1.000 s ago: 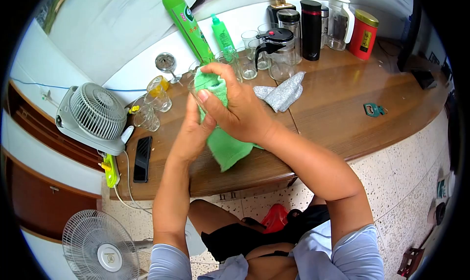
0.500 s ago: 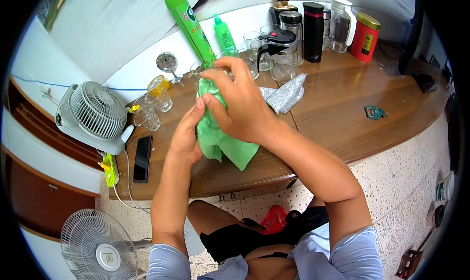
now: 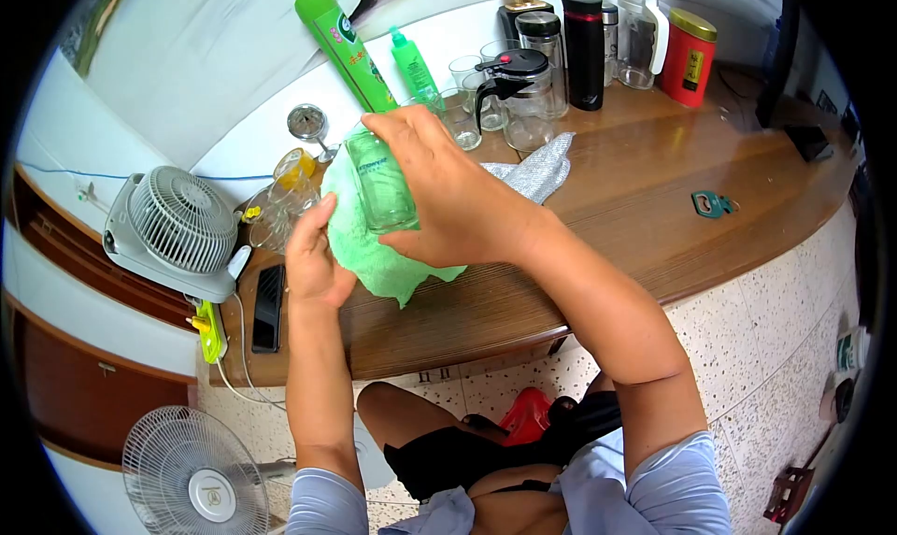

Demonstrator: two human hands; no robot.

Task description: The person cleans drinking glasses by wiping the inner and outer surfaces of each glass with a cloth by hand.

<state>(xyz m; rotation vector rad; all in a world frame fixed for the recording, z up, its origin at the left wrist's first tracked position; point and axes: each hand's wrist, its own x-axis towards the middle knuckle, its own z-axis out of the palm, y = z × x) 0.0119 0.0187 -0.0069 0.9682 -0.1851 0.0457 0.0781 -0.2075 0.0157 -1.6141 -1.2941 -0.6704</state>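
Observation:
A clear drinking glass (image 3: 381, 185) with small blue print is tilted in front of the green cloth (image 3: 350, 255). Its right side is gripped by my right hand (image 3: 448, 180), thumb near the lower end and fingers over the upper end. My left hand (image 3: 316, 259) holds the cloth from the left, thumb up, its other fingers hidden behind the fabric. Beyond my right wrist, a silver-grey cloth (image 3: 547, 171) lies on the wooden table (image 3: 617, 227).
Behind stand a black-lidded glass teapot (image 3: 531, 105), several glasses, a black flask (image 3: 583, 54), a white-lidded jug (image 3: 639, 44) and a red tin (image 3: 688, 63). At left are a small fan (image 3: 182, 222), a phone (image 3: 268, 309) and more glasses (image 3: 273, 225). A bottle opener (image 3: 713, 204) lies right.
The glass has come out from the wrapped cloth into my right hand. Both hands have shifted left and apart, and the cloth is spread open behind the glass.

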